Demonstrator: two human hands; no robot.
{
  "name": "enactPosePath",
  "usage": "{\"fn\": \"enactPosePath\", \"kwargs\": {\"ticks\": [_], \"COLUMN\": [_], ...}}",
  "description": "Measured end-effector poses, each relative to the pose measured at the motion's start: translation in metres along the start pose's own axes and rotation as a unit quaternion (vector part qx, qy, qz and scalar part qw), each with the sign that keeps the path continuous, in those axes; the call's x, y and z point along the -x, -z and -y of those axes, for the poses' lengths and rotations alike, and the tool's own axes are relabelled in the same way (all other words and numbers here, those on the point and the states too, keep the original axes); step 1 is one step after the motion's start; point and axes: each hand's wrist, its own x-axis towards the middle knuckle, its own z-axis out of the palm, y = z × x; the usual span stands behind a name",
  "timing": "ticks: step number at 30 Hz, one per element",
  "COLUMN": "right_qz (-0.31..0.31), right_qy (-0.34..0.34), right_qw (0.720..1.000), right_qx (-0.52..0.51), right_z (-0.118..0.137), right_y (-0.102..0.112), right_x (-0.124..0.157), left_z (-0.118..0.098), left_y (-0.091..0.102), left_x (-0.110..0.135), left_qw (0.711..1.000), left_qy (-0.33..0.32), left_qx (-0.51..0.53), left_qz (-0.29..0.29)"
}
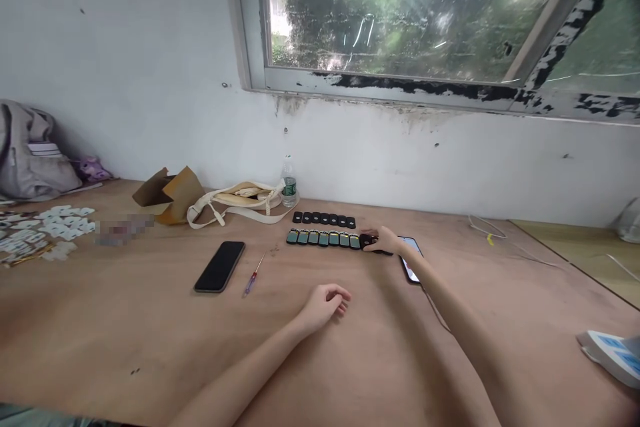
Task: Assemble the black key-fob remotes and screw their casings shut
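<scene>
Below a window (400, 20), a brown table (150, 333) bears small devices (324, 239).

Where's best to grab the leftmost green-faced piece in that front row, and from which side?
Probably pinch the leftmost piece by its near and far edges, coming from above and the left. It lies flat, its right side close beside the next piece, while no other piece of that row lies to its left.
</scene>
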Motion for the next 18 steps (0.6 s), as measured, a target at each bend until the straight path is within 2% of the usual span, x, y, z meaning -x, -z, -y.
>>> {"fn": "enactPosePath", "kwargs": {"ticks": [11, 15, 17, 18], "right_qz": [-0.038, -0.096, -0.138, -0.180], "right_qy": [0.010, 0.015, 0.024, 0.039], "right_qw": [0.996, 0.992, 0.987, 0.981], "right_qx": [0.077, 0.087, 0.084, 0.066], "right_z": [0.012, 0.029, 0.044, 0.052], "right_y": [-0.005, -0.011, -0.027, -0.038], "right_x": [-0.001, 0.013, 0.031, 0.042], "left_z": [0.003, 0.004, 0.002, 0.000], "left_y": [0.001, 0.000, 0.000, -0.001], "left_x": [-0.001, -0.001, -0.002, -0.002], "left_qw": [1.000, 1.000, 0.998, 0.996], "left_qy": [-0.004, -0.005, -0.007, -0.008], "left_qx": [0.004, 0.022, 0.049, 0.067], "left_qz": [0.006, -0.014, -0.040, -0.054]}}
